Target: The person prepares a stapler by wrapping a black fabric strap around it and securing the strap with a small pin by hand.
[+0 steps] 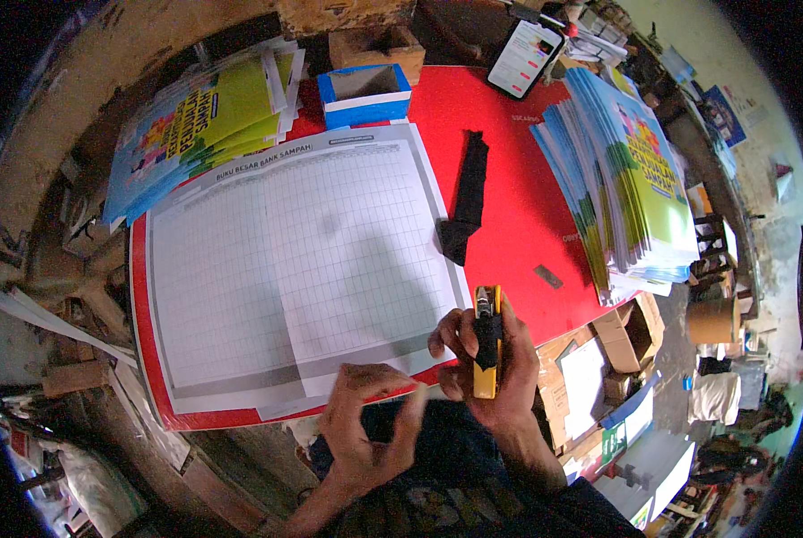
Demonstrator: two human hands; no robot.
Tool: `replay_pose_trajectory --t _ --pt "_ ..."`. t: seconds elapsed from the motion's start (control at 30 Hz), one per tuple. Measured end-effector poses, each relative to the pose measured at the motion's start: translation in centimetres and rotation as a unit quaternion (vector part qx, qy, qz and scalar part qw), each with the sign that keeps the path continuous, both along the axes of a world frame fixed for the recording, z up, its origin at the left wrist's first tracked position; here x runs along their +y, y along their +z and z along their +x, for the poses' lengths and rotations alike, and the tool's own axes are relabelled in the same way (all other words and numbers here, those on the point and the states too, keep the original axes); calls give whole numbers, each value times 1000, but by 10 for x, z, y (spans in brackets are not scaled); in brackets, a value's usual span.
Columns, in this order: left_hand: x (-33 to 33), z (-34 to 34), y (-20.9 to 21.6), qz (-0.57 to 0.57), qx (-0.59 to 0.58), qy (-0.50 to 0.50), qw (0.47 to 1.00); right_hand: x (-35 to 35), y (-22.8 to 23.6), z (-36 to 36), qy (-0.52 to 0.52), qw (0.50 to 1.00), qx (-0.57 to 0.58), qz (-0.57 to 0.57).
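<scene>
Two hands work over the red table (509, 170): right hand (495, 372) grips a yellow cutter (486, 341); left hand (365, 426), empty and loosely curled, touches the paper sheets (303, 260).

Red table top (509, 161) under a white sheet (303, 260) ruled in a fine grey grid with grey bands along its edges. Yellow-and-black utility knife (486, 345) in the right hand (491, 377). Black cloth strip (467, 202) on the red. Blue-and-white small box (365, 97). Yellow-green, blue and pink covers on the left booklet stack (204, 121) and the right booklet stack (630, 175).
</scene>
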State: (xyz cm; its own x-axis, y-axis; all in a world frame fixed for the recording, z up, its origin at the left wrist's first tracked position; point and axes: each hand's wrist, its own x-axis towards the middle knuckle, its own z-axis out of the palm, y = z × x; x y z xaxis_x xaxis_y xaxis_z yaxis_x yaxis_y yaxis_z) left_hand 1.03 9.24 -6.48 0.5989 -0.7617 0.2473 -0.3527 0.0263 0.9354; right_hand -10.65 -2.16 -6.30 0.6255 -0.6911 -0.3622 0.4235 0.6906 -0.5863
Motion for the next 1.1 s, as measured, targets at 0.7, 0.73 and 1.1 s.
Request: replay_pose_trajectory --t 0.7,0.73,1.1 --pt "-6 -18 -19 -88 -168 -111 976 18 -9 7 -58 996 55 -47" --pt "-6 -17 -20 -87 -167 -111 976 18 -11 7 -60 996 41 -55" --pt "-4 -14 -21 -155 -183 -111 964 18 -8 8 -49 997 17 -49"
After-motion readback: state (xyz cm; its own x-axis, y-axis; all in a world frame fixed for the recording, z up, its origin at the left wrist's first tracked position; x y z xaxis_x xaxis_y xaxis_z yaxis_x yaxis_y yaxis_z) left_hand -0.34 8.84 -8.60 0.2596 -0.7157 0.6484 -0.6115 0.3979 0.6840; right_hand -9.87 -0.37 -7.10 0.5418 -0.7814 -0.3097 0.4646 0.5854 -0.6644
